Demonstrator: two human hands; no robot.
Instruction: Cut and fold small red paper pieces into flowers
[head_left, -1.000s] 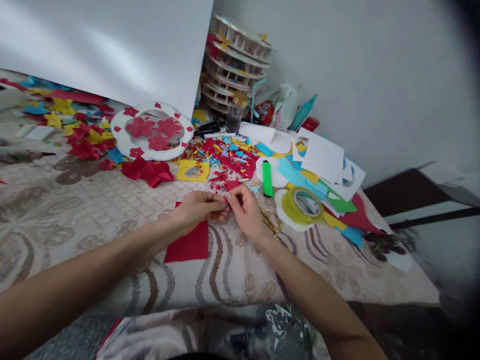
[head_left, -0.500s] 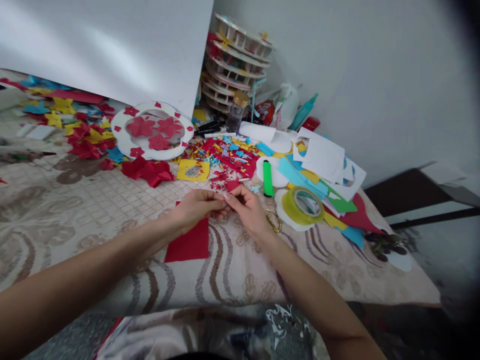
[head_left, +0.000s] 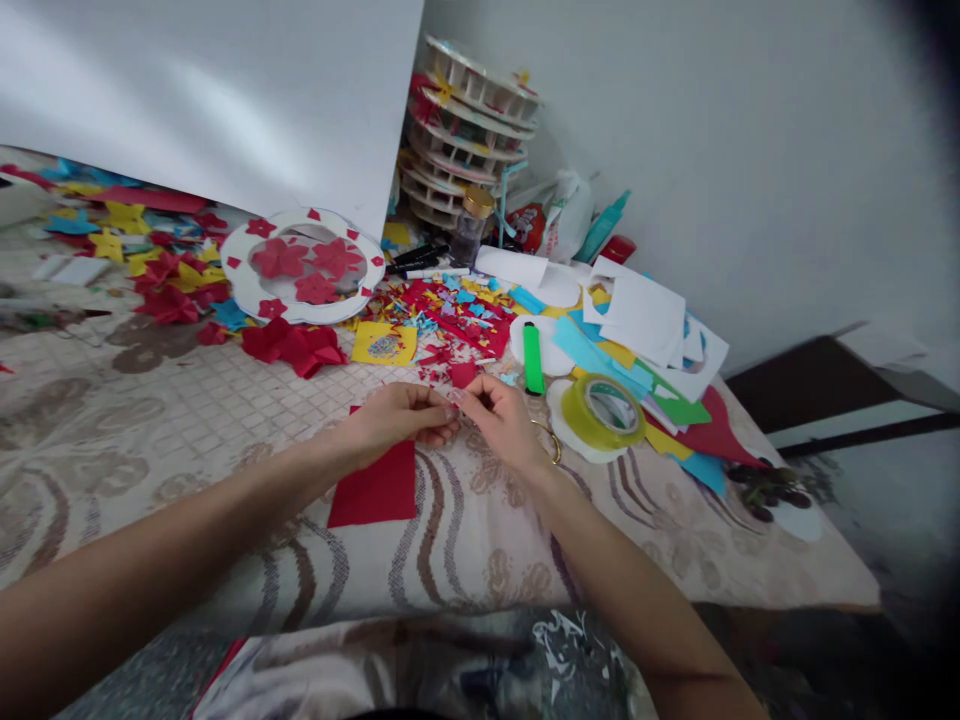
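Note:
My left hand and my right hand meet fingertip to fingertip above the table, both pinched closed. Whatever lies between the fingers is too small or hidden to make out. Under my left hand a sheet of red paper rests on the patterned cloth, partly covered by the hand. Just behind the fingertips is a small red paper piece. To the right of my right hand a gold-coloured ring handle shows, the rest hidden by the wrist. A green box cutter lies farther back.
Right of the hands is a yellowish tape roll; beyond it, white paper sheets and coloured scraps. Behind are paper bits, a yellow square, a white ring-shaped frame, red paper flowers and a tiered stack.
The fingers stay pinched together with only slight shifts at the fingertips. The whole view has moved a little; the things on the table lie as before.

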